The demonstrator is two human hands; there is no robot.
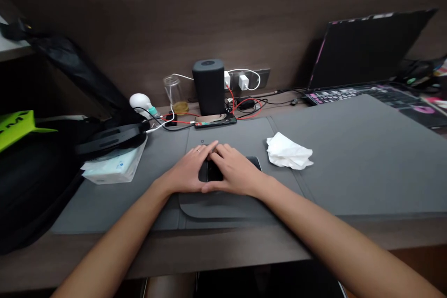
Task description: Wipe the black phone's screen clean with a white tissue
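Between my hands a dark smartphone (213, 172) lies flat and sideways on the grey desk mat (349, 163). My right hand (233, 172) arches over it, with the thumb along the near edge and bent fingers at the far edge. The phone's right end shows past that wrist; its middle is hidden. At the phone's left end is my left hand (188, 167), fingers stretched out and thumb apart, a ring on one finger. The tips of both hands meet or nearly meet. Right of them lies a crumpled white tissue (289, 151).
A second phone (215, 120) with a cable lies before a black speaker (208, 86). Behind stand a glass jar (174, 93) and wall plugs (243, 82). At left are a tissue pack (117, 167) and a black bag (38, 181); an open laptop (363, 51) stands at right.
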